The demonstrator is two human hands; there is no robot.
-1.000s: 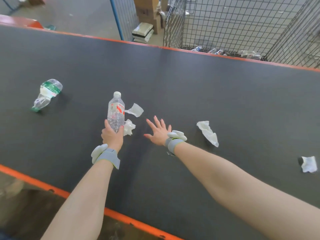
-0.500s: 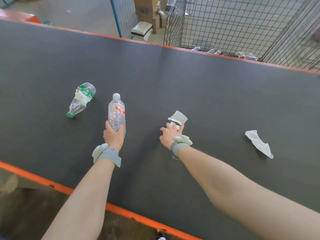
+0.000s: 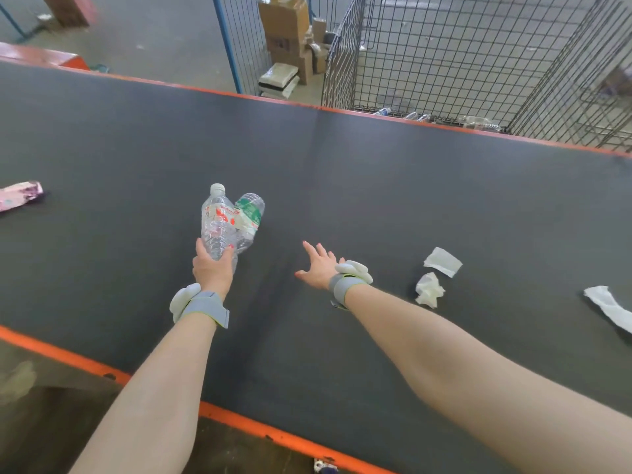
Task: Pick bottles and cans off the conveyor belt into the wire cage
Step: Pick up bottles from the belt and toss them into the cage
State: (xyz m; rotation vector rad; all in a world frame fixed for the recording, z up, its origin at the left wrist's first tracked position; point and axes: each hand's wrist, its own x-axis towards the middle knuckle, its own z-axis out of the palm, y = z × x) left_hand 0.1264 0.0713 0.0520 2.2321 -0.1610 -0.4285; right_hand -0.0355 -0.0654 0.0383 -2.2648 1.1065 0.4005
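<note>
My left hand (image 3: pixel 212 268) grips the red-labelled bottle (image 3: pixel 219 222) round its lower body, fingers (image 3: pixel 200 248) curled about the clear plastic and cap pointing away from me. I judge this low grip leaves the neck free for a toss. The bottle is lifted over the conveyor belt (image 3: pixel 376 186), not yet in the wire cage (image 3: pixel 478 63) across the far orange edge.

Just behind it lies the green-labelled bottle (image 3: pixel 251 213), on its side on the belt. The two overlap from here, so I cannot tell whether they touch.

My right hand (image 3: pixel 319 270) hovers above the belt with fingers (image 3: pixel 311 248) spread and holding nothing, angled towards that second bottle. I take this as the reach for it, so both go across together.

A flat paper scrap (image 3: pixel 442 262) and a crumpled tissue (image 3: pixel 429 289) lie to the right, and a pink wrapper (image 3: pixel 20 195) sits far left. None is a bottle or can, so they are left alone. A few bottles (image 3: pixel 413 115) already lie at the cage bottom.
</note>
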